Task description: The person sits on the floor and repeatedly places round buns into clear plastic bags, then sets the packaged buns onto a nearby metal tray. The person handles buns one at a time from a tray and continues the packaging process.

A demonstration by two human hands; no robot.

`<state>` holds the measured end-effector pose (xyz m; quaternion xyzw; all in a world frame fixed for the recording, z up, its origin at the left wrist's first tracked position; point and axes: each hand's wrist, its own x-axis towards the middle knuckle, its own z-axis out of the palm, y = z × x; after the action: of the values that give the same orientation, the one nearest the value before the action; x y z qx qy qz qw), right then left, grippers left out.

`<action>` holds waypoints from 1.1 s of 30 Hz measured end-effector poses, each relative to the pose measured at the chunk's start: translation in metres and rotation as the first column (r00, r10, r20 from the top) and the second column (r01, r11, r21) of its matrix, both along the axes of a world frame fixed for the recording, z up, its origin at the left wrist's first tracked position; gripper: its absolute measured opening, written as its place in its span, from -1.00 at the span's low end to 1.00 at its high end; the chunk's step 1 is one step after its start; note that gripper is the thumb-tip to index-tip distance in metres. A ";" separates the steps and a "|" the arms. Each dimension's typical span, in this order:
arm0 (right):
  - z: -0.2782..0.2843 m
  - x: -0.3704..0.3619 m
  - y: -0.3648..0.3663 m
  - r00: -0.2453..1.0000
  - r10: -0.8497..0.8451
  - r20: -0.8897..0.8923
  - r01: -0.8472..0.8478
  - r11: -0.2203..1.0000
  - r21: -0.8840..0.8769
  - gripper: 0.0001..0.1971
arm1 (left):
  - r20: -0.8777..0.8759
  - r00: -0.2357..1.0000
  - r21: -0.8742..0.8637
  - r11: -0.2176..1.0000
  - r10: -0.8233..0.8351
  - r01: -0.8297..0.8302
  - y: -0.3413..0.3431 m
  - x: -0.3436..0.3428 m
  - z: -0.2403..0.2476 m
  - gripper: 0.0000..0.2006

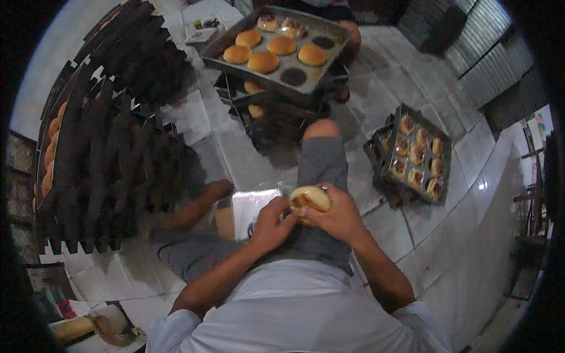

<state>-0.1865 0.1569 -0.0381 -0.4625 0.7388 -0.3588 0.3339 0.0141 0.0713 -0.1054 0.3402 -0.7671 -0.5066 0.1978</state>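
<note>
Above my lap, a round bun (309, 198) with a pale side and a brown patch faces up between my hands. My right hand (340, 216) is closed around its right side, with the thumb across the front. The fingers of my left hand (272, 226) are pressed together at the bun's lower left edge. A shiny glint near the bun looks like clear plastic, but its shape is hard to make out. Beside my left hand lies a stack of clear plastic bags (250, 206) on a brown box (225, 223).
Ahead, a metal tray (306, 79) of golden buns rests on stacked trays. At right, another tray (395, 176) holds several topped buns. Tall stacks of dark trays (112, 170) stand at left. Another person's arm (351, 41) shows behind the front tray.
</note>
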 end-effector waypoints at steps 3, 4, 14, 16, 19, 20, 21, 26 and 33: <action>0.022 -0.037 -0.080 0.949 0.130 -0.287 -0.201 0.951 -0.233 -0.40 | -0.158 0.930 0.266 0.921 0.332 -0.284 -0.001 0.023 -0.017 -0.72; 0.038 -0.053 -0.117 0.901 0.015 -0.435 -0.218 0.881 -0.420 -0.40 | -0.071 0.956 0.188 0.945 0.285 -0.268 -0.005 0.043 -0.026 -0.70; 0.039 -0.102 -0.250 0.938 -0.032 -0.344 -0.156 0.849 -0.504 -0.71 | 0.444 0.883 -0.584 0.796 0.150 0.158 -0.003 0.118 -0.094 -0.54; 0.009 -0.032 -0.201 0.994 0.086 -0.064 -0.105 0.894 -0.436 -0.65 | 0.397 0.910 -0.563 0.815 0.121 0.137 -0.001 0.121 -0.094 -0.55; -0.095 0.025 -0.123 0.744 0.566 -0.355 -0.652 0.731 -0.200 -0.54 | 0.357 0.933 -0.625 0.755 0.048 0.200 -0.006 0.122 -0.071 -0.63; -0.111 0.044 -0.096 0.738 0.600 -0.309 -0.664 0.726 -0.178 -0.51 | 0.311 0.949 -0.694 0.692 0.042 0.197 -0.006 0.121 -0.064 -0.67; -0.118 0.062 -0.080 0.727 0.633 -0.266 -0.680 0.717 -0.152 -0.48 | 0.257 0.966 -0.758 0.627 0.033 0.180 -0.003 0.122 -0.057 -0.70; -0.082 0.069 -0.086 0.856 0.347 0.384 -0.331 0.937 -0.110 -0.70 | 0.368 0.930 -0.298 0.944 -0.024 0.142 0.014 0.097 0.045 -0.73; -0.015 0.059 -0.134 0.804 0.223 0.551 -0.145 0.973 -0.182 -0.82 | -0.335 0.364 0.865 0.436 0.869 -0.246 -0.056 0.057 0.019 -0.71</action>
<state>-0.1276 0.0233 -0.0530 -0.4250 0.5323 -0.4937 0.5406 0.0708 0.0154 -0.0861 0.4028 -0.1652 -0.7265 0.5317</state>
